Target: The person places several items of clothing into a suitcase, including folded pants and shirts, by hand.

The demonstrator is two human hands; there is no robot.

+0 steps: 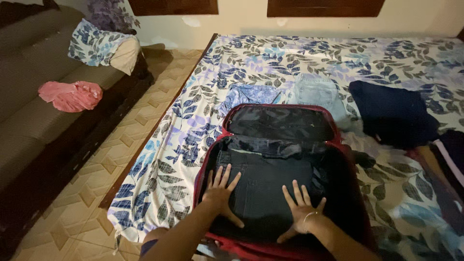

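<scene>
An open red suitcase (207, 164) lies on the bed near its front edge, lid flipped back. Dark folded jeans (266, 183) fill its base. My left hand (221, 191) lies flat on the left part of the jeans with fingers spread. Palm down on the right part rests my right hand (302, 208), fingers apart, a thin bracelet at the wrist. Neither hand grips anything.
The bed sheet (179, 145) has a blue leaf print. Behind the suitcase lie a blue patterned garment (249, 94), light folded jeans (316, 92) and a dark navy garment (391, 113). More clothes (447, 164) sit at right. A sofa (24, 125) with a pink cloth (72, 95) and pillow (104, 46) stands left across tiled floor (87, 193).
</scene>
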